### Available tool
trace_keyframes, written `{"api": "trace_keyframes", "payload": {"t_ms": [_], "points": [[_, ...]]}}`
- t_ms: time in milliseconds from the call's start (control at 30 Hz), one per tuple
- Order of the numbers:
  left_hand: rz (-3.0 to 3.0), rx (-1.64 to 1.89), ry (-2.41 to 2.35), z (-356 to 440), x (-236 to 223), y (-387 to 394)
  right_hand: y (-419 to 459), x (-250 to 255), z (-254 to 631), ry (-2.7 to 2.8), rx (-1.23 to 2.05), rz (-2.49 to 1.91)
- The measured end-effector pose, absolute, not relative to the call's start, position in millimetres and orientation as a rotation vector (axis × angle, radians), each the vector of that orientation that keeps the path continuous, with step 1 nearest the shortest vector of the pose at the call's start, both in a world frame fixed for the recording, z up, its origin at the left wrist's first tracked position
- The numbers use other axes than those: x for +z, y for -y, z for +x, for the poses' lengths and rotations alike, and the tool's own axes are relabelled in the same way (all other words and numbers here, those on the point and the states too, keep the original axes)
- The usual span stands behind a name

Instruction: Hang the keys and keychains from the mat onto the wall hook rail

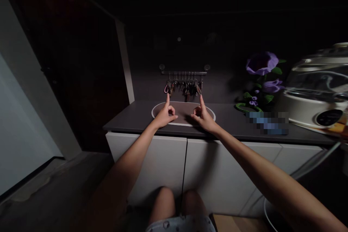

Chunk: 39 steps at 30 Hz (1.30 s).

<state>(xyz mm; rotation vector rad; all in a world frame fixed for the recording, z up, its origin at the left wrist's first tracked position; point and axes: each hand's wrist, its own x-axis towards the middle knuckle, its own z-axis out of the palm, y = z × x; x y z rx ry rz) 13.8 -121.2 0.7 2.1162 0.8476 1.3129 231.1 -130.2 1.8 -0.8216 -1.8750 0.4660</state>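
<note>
1. Steadiness looks key: my bare left hand [164, 115] and bare right hand [204, 116] would, I judge, do best with wrists level and thumbs lined up.
2. Both are empty, forefingers extended, thumbs aimed inward, other fingers curled; whether they touch the oval, brownish-grey mat with a white rim [184, 110], I cannot tell.
3. The mat lies flat on the dark grey bench [230, 127], long axis left to right along the front edge, neither end reading as front.

- Dim overall; back wall [231, 43] nearly black
- Soft shadow down the pale cabinet door [239, 174]
- Glare on the appliance lid [320, 79]
- Pixelated patch [268, 123] over the table [228, 127]
- Wide-angle stretch toward edges
</note>
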Motion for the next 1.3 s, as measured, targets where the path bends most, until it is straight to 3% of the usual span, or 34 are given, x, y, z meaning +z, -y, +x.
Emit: {"api": "trace_keyframes", "payload": {"t_ms": [233,533,767,933,1300], "points": [[1.987,1.302,-1.032,11,17,81,103,14,249,1.821,0.401,-0.957],[1.740,1.488,-1.550,18,50,-33,-14,48,292,1.388,0.431,-1.333],[1.346,1.644,-1.158,41,57,-79,-63,55,274,1.183,0.690,-1.151],[1.212,1.470,-0.830,60,58,-88,-70,50,250,1.169,0.895,-1.034],[0.972,1.382,-0.688,85,66,-82,-82,48,217,1.067,1.085,-0.702]]}}
